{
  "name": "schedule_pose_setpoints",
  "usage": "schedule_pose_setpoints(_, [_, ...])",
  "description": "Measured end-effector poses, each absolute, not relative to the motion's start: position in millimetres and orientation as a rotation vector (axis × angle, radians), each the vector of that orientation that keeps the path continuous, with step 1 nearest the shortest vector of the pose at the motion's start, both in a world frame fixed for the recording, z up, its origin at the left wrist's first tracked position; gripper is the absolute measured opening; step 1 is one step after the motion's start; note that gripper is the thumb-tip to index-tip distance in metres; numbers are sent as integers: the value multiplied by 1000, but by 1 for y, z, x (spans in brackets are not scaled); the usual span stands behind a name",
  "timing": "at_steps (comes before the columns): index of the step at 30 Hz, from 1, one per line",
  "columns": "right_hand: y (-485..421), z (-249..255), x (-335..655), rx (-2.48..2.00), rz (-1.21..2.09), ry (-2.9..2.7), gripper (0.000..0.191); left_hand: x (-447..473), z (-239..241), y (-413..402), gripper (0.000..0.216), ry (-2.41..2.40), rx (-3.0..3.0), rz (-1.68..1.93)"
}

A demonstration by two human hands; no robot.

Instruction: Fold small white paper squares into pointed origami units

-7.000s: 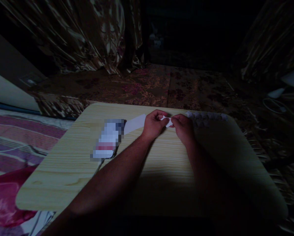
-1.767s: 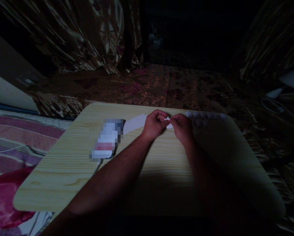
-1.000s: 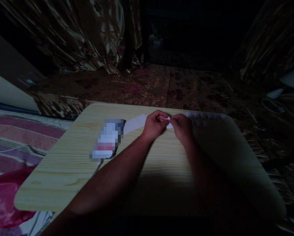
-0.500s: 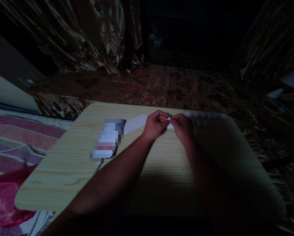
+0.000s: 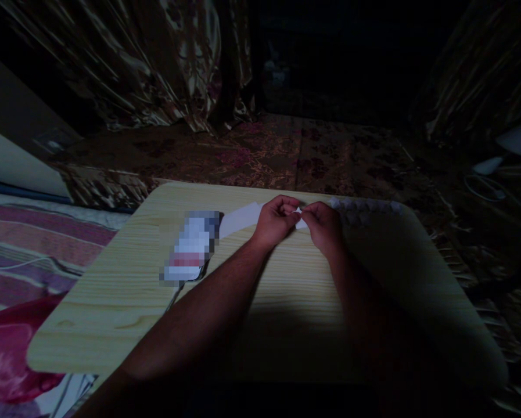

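Note:
Both of my hands meet over the far middle of a light wooden table (image 5: 125,296). My left hand (image 5: 274,222) and my right hand (image 5: 323,226) each pinch a small white piece of paper (image 5: 299,221) between their fingertips. Only a sliver of the paper shows between them. A white paper strip (image 5: 239,219) lies flat just left of my left hand. A row of several small folded white paper pieces (image 5: 365,204) runs along the table's far edge to the right of my right hand.
A blurred whitish object with a red band (image 5: 191,247) lies on the table's left part, with a thin cord (image 5: 175,296) trailing from it. Shiny patterned fabric (image 5: 264,151) lies beyond the table, a striped cloth (image 5: 33,249) to the left. The room is dim.
Almost nothing has changed. Both hands stay at the same spot, their fingers working slightly on the small paper piece, of which less shows than seven seconds ago.

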State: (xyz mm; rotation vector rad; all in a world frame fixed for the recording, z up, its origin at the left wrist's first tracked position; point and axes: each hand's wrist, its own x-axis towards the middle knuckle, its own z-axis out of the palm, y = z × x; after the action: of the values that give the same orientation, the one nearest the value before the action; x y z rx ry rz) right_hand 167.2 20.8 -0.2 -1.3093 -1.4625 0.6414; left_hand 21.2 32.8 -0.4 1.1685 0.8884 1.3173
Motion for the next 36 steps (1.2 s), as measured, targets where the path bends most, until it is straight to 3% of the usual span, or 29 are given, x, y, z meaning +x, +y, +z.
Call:
schedule_pose_setpoints(8, [22,-1,164,-1330,700,-1417,20,20,0,35,20,916,1156,1363])
schedule_pose_setpoints(36, [27,-10,166,-1327,751,-1383,17,20,-3,38,20,910,1149,1443])
